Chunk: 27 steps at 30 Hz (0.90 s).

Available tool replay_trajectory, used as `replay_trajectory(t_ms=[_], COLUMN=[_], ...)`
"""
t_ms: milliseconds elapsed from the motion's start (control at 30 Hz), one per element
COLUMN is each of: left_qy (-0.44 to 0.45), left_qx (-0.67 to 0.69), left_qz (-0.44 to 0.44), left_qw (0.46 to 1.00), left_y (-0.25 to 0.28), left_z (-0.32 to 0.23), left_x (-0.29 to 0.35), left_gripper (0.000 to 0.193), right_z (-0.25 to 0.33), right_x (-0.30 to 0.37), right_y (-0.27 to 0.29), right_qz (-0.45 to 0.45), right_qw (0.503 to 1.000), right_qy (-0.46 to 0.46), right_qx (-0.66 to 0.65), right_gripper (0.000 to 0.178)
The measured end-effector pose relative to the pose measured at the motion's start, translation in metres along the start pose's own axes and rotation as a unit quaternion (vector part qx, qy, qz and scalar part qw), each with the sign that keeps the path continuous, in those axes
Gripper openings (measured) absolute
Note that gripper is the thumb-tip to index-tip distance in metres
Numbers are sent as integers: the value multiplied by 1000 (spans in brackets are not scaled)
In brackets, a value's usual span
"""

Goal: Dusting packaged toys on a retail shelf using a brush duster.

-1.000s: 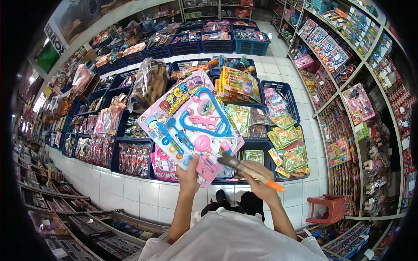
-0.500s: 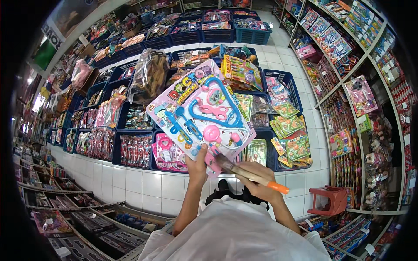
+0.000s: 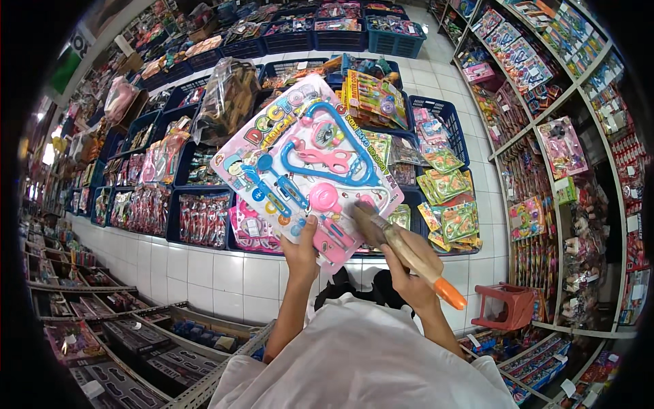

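A pink carded toy doctor set (image 3: 262, 174) is held up in front of me, tilted, with a blue stethoscope, pink scissors and other toy tools under clear plastic. My left hand (image 3: 300, 253) grips its lower left edge, thumb on the front and fingers hidden behind. In my right hand (image 3: 412, 276) is a paintbrush (image 3: 407, 253) with a wooden handle and orange tip. Its bristles lie against or just over the lower right part of the pack; contact is hard to tell.
Blue plastic baskets (image 3: 197, 247) full of packaged toys stand in rows on the white tiled floor (image 3: 204, 278) ahead. Shelving (image 3: 501, 151) with hanging packs runs along the right. A red plastic stool (image 3: 504, 308) stands at the right, and low shelves (image 3: 146, 320) lie at lower left.
The brush has swung from the pack's bottom edge to its lower right side, its handle tip moving right and down. The pack sits slightly farther left and higher, still in my left hand.
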<state>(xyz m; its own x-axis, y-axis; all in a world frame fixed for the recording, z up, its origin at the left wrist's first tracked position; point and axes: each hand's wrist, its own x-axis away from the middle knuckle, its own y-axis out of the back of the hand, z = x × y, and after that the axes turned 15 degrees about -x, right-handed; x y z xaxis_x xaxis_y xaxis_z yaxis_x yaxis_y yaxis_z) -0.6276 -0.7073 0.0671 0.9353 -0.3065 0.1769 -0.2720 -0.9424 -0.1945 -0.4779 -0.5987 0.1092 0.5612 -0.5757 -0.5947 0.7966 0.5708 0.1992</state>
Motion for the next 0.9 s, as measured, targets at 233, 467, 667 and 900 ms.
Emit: replay_trajectory(t_ms=[233,467,667,900], left_qy=[-106,-128,-209,-126], left_qx=[-90,-120,-124,-8], left_qz=[46,17,13,-106], left_qw=[989,984,970,986], left_y=[8,4,3,-1], left_z=[19,11,11,22], left_x=[4,24,38,34], left_gripper=[18,12,19,19], right_z=[14,10,10,21], right_x=[-16,-5,-1,7], right_y=[-6,-9,-8,-7], right_qz=[36,75,69,65], right_qw=[997,973,980,969], right_qy=[-28,93,118,196], right_qx=[69,196,147,137], right_gripper=[26,40,51,41])
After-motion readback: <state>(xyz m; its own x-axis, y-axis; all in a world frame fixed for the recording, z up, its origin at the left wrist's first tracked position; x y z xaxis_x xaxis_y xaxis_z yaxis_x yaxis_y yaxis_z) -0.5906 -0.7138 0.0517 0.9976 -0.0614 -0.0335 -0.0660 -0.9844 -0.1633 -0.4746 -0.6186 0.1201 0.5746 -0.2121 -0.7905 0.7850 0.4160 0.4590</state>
